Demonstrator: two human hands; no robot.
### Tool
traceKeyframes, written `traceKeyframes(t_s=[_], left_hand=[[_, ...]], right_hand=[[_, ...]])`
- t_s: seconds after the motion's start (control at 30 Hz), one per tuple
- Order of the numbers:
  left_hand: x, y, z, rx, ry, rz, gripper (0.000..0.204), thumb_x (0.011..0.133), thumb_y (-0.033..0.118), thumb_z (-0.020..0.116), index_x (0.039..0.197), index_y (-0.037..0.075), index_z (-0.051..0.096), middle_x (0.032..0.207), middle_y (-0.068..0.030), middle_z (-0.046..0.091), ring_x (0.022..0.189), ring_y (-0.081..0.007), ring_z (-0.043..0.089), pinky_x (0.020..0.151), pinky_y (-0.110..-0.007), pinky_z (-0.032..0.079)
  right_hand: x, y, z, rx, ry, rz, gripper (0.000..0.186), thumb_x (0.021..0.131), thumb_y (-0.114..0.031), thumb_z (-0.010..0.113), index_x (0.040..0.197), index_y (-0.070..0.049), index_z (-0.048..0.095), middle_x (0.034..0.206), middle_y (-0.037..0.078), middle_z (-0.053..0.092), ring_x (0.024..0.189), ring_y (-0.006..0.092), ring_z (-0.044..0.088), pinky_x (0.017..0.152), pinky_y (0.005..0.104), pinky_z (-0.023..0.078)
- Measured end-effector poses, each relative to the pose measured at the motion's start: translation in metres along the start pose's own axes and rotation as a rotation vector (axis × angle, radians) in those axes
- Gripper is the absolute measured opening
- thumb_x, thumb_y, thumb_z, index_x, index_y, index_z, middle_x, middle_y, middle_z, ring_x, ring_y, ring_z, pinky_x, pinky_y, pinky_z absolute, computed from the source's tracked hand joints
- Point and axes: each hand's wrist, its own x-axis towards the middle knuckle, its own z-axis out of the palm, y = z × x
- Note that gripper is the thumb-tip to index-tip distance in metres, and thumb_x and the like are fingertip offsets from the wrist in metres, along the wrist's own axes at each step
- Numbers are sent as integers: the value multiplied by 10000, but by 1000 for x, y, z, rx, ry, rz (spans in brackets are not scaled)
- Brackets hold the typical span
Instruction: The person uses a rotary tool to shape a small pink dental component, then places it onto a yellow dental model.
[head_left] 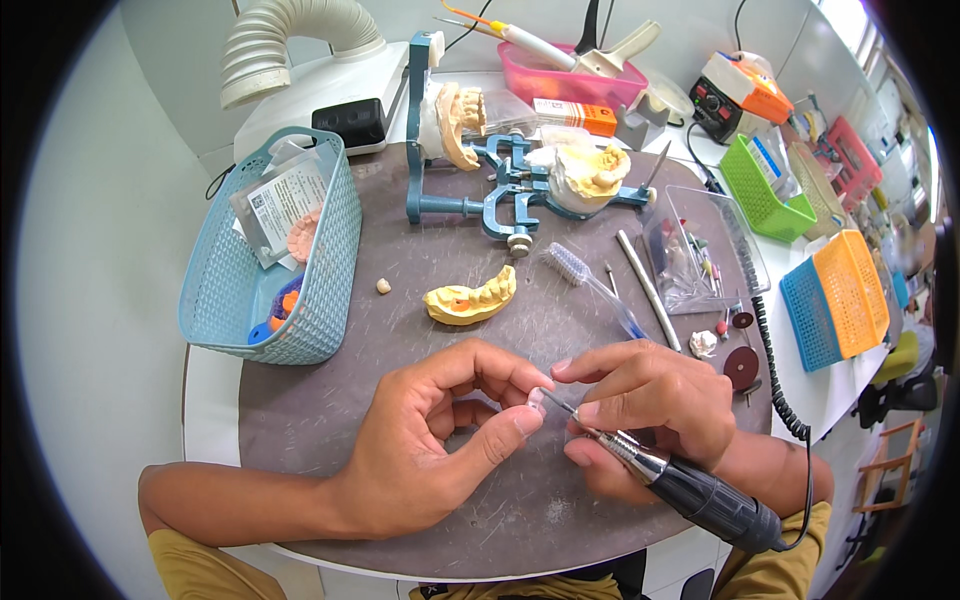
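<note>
My left hand (420, 445) pinches a small whitish dental piece (537, 401) between thumb and forefinger; its exact kind is hard to make out. A black and silver dental handpiece (705, 495) is gripped in my right hand (660, 400), its thin bur (557, 402) pointing left and meeting the piece or nearly so. Just beyond my hands lies a yellow partial dental model (472, 297) with a row of teeth. To its left sits a small tooth-coloured crown (383, 286).
A blue articulator (512, 190) with plaster casts stands at the back. On the left is a light-blue basket (270, 340). To the right lie a toothbrush (595, 285), a white rod (648, 290), a clear box (690, 295) of burs and a dark-red disc (741, 368). A coiled cord (775, 370) hangs at right.
</note>
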Motion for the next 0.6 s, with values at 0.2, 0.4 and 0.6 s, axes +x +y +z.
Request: traceKeyframes(t_s=[0.2, 0.4, 0.6], left_hand=[[1, -1, 1, -14, 3, 12, 211, 962, 67, 670, 1140, -11, 587, 1104, -91, 628, 981, -125, 660, 806, -271, 595], [-1, -2, 3, -90, 22, 4, 198, 963, 27, 658, 1147, -22, 604, 1038, -81, 634, 939, -116, 642, 810, -254, 548], [-1, -3, 2, -61, 52, 19, 189, 973, 55, 647, 1131, -25, 582, 1033, -94, 635, 928, -133, 666, 789, -284, 585]], right_hand=[[-1, -1, -1, -7, -17, -21, 269, 703, 6, 844, 895, -11, 657, 830, 120, 696, 851, 316, 742, 712, 371, 612], [-5, 3, 3, -19, 61, -9, 264, 716, -12, 822, 914, -24, 648, 908, 149, 695, 864, 285, 729, 695, 342, 587], [-6, 5, 4, 9, 97, -39, 260, 738, -11, 799, 923, -38, 618, 902, 134, 663, 802, 293, 687, 674, 360, 562]])
